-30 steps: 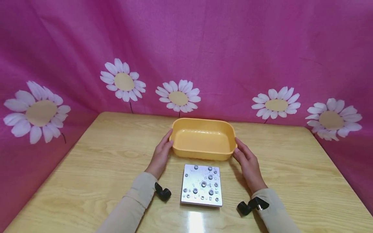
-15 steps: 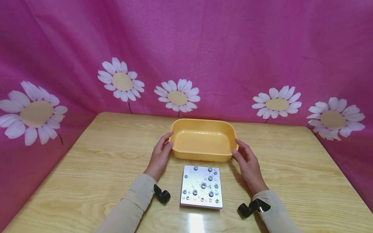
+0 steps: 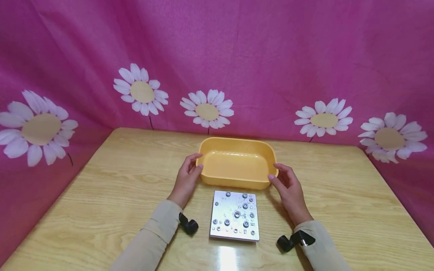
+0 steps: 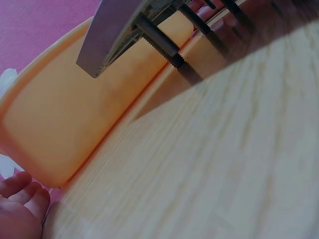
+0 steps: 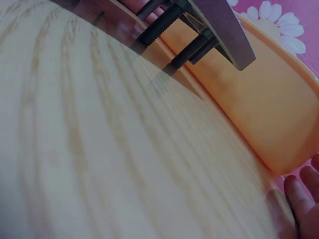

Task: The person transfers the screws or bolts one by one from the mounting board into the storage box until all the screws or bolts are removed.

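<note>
A yellow plastic basin (image 3: 237, 183) with rounded corners stands on the table, nothing inside it. My left hand (image 3: 185, 182) holds its left end, thumb and index finger at the rim. At the opposite end my right hand (image 3: 294, 194) grips the rim with the thumb on the near corner. In the left wrist view, curled fingers of the left hand (image 4: 22, 211) lie by the basin's outer wall (image 4: 60, 109). Nearer than the basin sits a square metal plate (image 3: 226, 207) with several bolts through it. The right wrist view shows the plate (image 5: 227, 35) raised on threaded bolt shanks (image 5: 163, 24).
The wooden table (image 3: 135, 188) reaches back to a pink curtain (image 3: 257, 56) printed with white daisies. Black camera mounts (image 3: 190, 226) sit on both sleeved wrists. Glare marks the table's near part.
The right thumb has come slightly over the basin's rim, and the left fingers have shifted a little at their end. Basin and plate stay almost where they were; the head view tilts slightly.
</note>
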Motion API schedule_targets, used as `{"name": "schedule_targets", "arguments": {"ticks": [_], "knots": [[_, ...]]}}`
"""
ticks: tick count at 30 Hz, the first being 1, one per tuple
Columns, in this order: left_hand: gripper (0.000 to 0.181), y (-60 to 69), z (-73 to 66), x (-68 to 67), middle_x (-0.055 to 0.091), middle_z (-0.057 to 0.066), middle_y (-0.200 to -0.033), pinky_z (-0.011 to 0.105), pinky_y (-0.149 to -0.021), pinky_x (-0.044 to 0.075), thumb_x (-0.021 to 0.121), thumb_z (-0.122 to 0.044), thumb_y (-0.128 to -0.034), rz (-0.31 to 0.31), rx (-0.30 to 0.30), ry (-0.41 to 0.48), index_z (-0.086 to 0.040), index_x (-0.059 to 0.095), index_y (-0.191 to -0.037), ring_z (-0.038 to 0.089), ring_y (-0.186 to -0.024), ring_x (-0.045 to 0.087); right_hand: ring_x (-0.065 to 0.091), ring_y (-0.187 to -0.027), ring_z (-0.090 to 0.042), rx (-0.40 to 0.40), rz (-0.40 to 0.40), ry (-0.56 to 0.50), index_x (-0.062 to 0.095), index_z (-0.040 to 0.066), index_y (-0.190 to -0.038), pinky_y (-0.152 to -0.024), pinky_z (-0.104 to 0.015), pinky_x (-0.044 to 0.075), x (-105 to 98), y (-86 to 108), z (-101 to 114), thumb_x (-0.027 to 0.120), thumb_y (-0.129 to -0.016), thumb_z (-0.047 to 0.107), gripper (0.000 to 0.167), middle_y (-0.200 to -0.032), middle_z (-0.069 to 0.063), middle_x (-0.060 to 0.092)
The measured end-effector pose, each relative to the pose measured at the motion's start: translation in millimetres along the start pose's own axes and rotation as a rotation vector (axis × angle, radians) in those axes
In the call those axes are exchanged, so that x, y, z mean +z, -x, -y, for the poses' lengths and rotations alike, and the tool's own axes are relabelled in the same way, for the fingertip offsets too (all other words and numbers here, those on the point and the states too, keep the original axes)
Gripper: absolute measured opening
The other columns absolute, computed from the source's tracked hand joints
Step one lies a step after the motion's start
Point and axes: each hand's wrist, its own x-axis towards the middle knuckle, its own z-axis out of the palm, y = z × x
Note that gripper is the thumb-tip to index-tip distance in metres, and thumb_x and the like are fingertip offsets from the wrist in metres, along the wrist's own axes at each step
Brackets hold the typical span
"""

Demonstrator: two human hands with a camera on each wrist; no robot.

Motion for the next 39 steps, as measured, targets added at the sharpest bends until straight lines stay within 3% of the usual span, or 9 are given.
{"name": "schedule_targets", "arguments": {"ticks": [5, 14, 23, 33, 39], "knots": [[0.031, -1.0, 0.0, 0.6, 0.044, 0.002, -0.143, 0.030, -0.106, 0.039, 0.054, -0.017, -0.0965, 0.001, -0.006, 0.041, -0.022, 0.052, -0.127, 0.017, -0.133, 0.042, 0.037, -0.136, -0.022, -0.004, 0.003, -0.018, 0.047, 0.011, -0.135, -0.113, -0.036, 0.030, 0.0, 0.0, 0.6, 0.063, -0.094, 0.023, 0.045, -0.144, -0.004, 0.043], [0.037, -0.1, 0.0, 1.2, 0.040, 0.013, -0.144, 0.035, -0.106, 0.039, 0.060, -0.009, -0.0923, 0.021, 0.012, 0.091, -0.013, 0.047, -0.127, 0.023, -0.132, 0.043, 0.039, -0.135, -0.024, 0.008, 0.022, -0.004, 0.047, 0.013, -0.135, -0.111, -0.040, 0.032, 0.2, 1.1, 1.4, 0.062, -0.095, 0.022, 0.044, -0.143, -0.003, 0.043], [0.037, 0.5, 0.1, 1.8, 0.039, 0.013, -0.143, 0.032, -0.106, 0.039, 0.058, -0.005, -0.0905, 0.036, 0.003, 0.107, -0.014, 0.045, -0.124, 0.022, -0.131, 0.043, 0.044, -0.130, -0.025, 0.014, 0.020, -0.005, 0.047, 0.012, -0.134, -0.097, -0.017, 0.043, 0.4, 0.6, 1.8, 0.060, -0.096, 0.018, 0.041, -0.142, -0.004, 0.043], [0.032, 1.1, -1.0, 0.2, 0.028, 0.009, -0.153, 0.035, -0.115, 0.023, 0.059, -0.018, -0.0952, 0.023, 0.001, 0.034, -0.014, 0.047, -0.125, 0.022, -0.143, 0.024, 0.043, -0.131, -0.023, 0.042, 0.019, 0.003, 0.046, 0.013, -0.133, -0.100, -0.021, 0.042, 0.0, 0.9, 2.1, 0.060, -0.096, 0.022, 0.041, -0.143, -0.002, 0.043], [0.044, 1.6, 0.6, -1.7, 0.033, 0.008, -0.150, 0.034, -0.114, 0.028, 0.056, -0.019, -0.0975, 0.067, 0.048, 0.054, -0.022, 0.042, -0.139, 0.021, -0.140, 0.030, 0.042, -0.131, -0.024, 0.044, 0.011, 0.012, 0.047, 0.012, -0.132, -0.102, -0.027, 0.042, 0.9, 0.0, 2.2, 0.060, -0.096, 0.022, 0.040, -0.142, -0.003, 0.043]]}}
